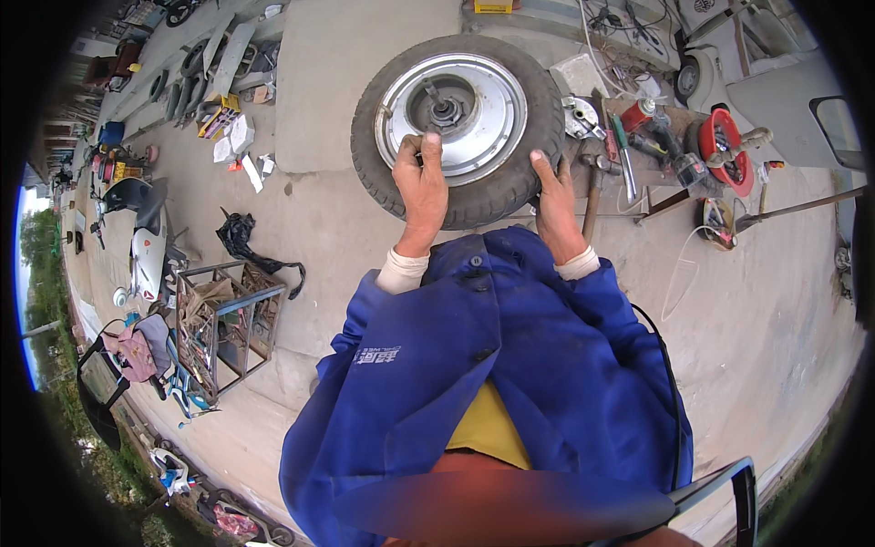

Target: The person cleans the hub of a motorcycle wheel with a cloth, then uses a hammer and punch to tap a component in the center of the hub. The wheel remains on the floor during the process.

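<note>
In front of me lies a scooter wheel [454,118], a black tyre on a silver rim, with an axle and nut standing up from its hub. My left hand [423,187] is over the near left part of the rim, fingers curled and thumb against them; whatever they pinch is hidden. At the near right edge of the tyre is my right hand [558,202], its thumb on the sidewall and its fingers bent round the outer side. A hammer [593,187] lies just right of that hand, and beyond it sits a round metal brake plate [581,118].
On the right are a green-handled tool [622,137], a cordless power tool [679,150], a red can [636,115] and a red basin [736,173] of parts. A metal-framed rack [239,314] and black plastic bag [239,239] are on the left. Parked scooters stand farther left.
</note>
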`<state>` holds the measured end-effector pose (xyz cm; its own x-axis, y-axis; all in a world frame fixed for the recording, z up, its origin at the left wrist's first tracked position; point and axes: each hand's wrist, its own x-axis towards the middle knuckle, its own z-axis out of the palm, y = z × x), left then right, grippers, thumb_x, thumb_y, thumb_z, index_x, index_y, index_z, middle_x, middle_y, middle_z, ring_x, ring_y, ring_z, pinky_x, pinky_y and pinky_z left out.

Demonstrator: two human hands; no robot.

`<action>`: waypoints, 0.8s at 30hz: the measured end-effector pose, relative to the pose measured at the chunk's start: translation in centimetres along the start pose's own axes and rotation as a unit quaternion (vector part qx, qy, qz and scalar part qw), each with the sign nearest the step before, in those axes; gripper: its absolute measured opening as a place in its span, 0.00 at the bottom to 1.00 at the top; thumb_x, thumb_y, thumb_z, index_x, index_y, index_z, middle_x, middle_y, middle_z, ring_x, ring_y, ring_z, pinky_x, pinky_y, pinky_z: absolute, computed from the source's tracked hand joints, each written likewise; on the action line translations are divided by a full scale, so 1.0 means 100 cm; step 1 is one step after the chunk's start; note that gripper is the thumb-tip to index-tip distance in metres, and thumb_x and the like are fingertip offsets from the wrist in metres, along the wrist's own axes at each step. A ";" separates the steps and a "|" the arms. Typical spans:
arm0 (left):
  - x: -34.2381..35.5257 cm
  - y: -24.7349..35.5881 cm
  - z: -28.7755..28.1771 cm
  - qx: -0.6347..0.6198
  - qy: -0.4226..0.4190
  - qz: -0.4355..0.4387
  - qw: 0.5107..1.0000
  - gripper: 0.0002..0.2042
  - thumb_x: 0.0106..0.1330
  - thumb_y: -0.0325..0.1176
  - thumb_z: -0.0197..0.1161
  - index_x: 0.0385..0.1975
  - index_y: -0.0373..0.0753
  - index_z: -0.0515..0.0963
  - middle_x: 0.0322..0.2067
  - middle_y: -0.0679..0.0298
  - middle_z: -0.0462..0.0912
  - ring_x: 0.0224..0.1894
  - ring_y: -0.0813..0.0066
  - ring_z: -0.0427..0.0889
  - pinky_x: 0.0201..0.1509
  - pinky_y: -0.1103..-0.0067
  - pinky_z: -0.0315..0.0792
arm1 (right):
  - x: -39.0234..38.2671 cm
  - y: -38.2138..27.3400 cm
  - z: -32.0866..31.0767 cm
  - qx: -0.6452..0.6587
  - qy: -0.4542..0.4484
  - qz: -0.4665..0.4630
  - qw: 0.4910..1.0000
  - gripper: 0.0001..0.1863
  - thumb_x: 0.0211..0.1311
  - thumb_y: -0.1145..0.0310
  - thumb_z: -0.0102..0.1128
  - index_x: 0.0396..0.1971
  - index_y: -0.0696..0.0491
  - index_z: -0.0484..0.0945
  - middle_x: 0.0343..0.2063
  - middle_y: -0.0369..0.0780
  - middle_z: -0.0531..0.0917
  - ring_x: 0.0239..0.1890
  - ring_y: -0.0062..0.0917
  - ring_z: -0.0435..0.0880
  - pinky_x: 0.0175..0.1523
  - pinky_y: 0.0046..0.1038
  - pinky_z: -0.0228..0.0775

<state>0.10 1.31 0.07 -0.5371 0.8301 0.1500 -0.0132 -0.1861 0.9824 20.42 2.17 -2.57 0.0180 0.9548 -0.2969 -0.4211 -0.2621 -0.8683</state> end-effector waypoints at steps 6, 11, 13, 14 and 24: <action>0.049 -0.004 -0.039 -0.174 -0.324 -0.158 0.916 0.26 0.79 0.42 0.62 0.15 0.42 0.64 0.14 0.70 0.65 0.17 0.80 0.60 0.23 0.78 0.57 | -0.002 -0.002 0.000 0.008 0.002 0.016 1.000 0.46 0.73 0.58 0.69 0.79 0.62 0.51 0.71 0.52 0.69 0.69 0.37 0.74 0.71 0.36 0.71; 0.009 0.006 -0.014 -0.025 -0.039 0.008 0.999 0.18 0.81 0.41 0.61 0.28 0.39 0.70 0.23 0.68 0.72 0.22 0.84 0.68 0.25 0.80 0.66 | -0.007 -0.002 -0.004 -0.007 0.005 0.041 0.999 0.50 0.72 0.56 0.71 0.80 0.61 0.48 0.72 0.51 0.67 0.70 0.39 0.72 0.70 0.40 0.73; -0.002 0.006 0.001 0.060 0.051 0.118 0.990 0.20 0.81 0.42 0.61 0.25 0.39 0.69 0.21 0.70 0.71 0.21 0.85 0.67 0.25 0.80 0.64 | -0.008 -0.002 -0.001 0.004 0.000 0.034 0.999 0.51 0.71 0.57 0.72 0.79 0.65 0.48 0.72 0.53 0.67 0.70 0.39 0.72 0.72 0.37 0.69; -0.001 0.006 0.002 0.037 0.027 0.069 0.997 0.21 0.81 0.41 0.62 0.23 0.39 0.69 0.19 0.70 0.70 0.21 0.84 0.67 0.24 0.79 0.62 | -0.009 -0.002 -0.001 0.008 -0.004 0.032 0.999 0.52 0.70 0.58 0.72 0.78 0.66 0.48 0.71 0.54 0.67 0.70 0.38 0.72 0.73 0.36 0.67; 0.045 0.003 -0.038 -0.151 -0.254 -0.137 0.946 0.23 0.76 0.36 0.65 0.15 0.41 0.68 0.14 0.69 0.67 0.17 0.81 0.62 0.22 0.77 0.56 | -0.013 0.003 -0.005 -0.010 0.006 0.058 0.998 0.52 0.70 0.56 0.73 0.80 0.60 0.48 0.70 0.51 0.70 0.68 0.38 0.76 0.68 0.40 0.74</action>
<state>-5.51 3.00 0.60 -0.0060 1.0000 0.0028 -0.3741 -0.0048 0.9274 20.68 0.76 -2.65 -0.0186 0.9161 -0.4005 -0.4035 -0.3734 -0.8353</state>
